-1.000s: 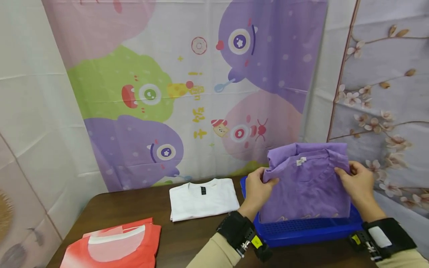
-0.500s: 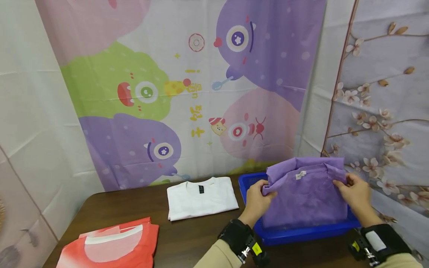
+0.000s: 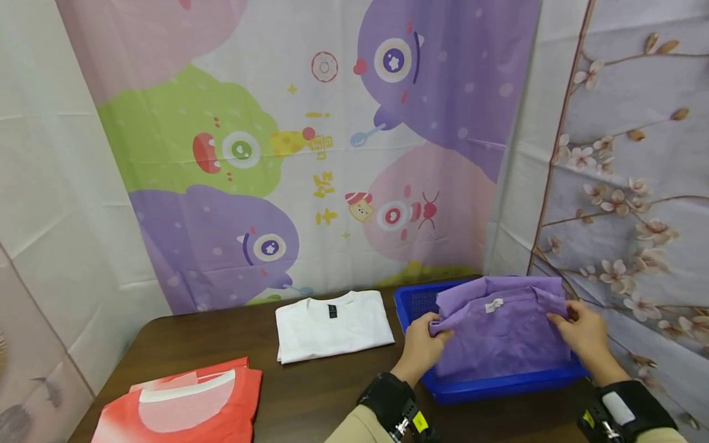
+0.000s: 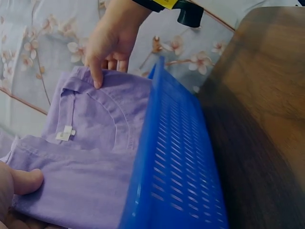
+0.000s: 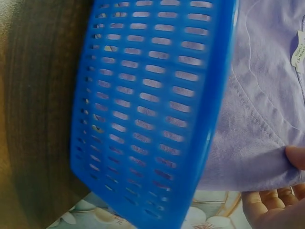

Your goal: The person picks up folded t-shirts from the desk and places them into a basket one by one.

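A folded purple shirt with a white neck label slants down into a blue plastic basket, its lower edge behind the front wall. My left hand pinches the shirt's upper left corner between thumb and fingers. At the upper right corner, my right hand pinches the cloth the same way. In the left wrist view the purple shirt lies inside the slotted basket wall, held at both sides. The right wrist view shows the right thumb on top of the cloth and the fingers beneath it.
A folded white T-shirt with a black label lies left of the basket on the brown wooden table. A folded red shirt is at the table's front left. Printed cloths hang behind and on the right.
Both hands have moved down with the purple shirt, from above the basket to inside it. More of the basket's back rim shows now. The white and red shirts stay put.
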A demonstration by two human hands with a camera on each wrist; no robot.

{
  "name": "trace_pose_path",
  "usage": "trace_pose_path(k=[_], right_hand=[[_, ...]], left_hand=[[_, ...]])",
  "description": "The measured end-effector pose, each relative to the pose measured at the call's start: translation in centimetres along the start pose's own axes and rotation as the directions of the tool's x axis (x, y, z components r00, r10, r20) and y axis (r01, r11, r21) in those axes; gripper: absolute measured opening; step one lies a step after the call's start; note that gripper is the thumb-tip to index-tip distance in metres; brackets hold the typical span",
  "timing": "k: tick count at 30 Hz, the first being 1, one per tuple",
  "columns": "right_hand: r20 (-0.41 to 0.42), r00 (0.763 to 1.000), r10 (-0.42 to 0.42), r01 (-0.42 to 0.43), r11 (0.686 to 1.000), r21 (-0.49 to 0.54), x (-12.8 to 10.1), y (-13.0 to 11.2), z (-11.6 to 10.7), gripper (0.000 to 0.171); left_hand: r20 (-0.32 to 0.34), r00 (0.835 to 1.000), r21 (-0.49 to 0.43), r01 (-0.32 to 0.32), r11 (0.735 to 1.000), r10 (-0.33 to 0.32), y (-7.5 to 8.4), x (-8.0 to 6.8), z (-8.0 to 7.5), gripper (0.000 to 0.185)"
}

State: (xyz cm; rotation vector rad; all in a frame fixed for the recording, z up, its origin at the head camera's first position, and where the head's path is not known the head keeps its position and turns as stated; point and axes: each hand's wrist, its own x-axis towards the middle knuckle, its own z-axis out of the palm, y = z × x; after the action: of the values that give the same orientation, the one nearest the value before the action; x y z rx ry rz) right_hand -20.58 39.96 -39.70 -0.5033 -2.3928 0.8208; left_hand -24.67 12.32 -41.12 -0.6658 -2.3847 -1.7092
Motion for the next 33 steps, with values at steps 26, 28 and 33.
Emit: trace_pose_path(k=[26,28,33], right_hand=[[0.042,0.999,-0.010,0.012,0.999,-0.052,-0.6,1.1,1.3,0.034],[0.046,0.999,-0.016,0.019,0.999,-0.049,-0.6,1.0,1.5,0.033],[0.069,0.997,-0.020,0.023,0.998,-0.050,-0.4,0.8,2.0,0.033]], left_hand=[[-0.056,0.998,0.045,0.012,0.999,-0.009,-1.7,-0.4,-0.2,0.019],[-0.061,0.998,0.035,0.018,0.999,-0.016,-1.8,-0.4,-0.6,0.020],[-0.052,0.997,-0.027,0.047,0.999,-0.048,-2.1,-0.3,-1.6,0.018]])
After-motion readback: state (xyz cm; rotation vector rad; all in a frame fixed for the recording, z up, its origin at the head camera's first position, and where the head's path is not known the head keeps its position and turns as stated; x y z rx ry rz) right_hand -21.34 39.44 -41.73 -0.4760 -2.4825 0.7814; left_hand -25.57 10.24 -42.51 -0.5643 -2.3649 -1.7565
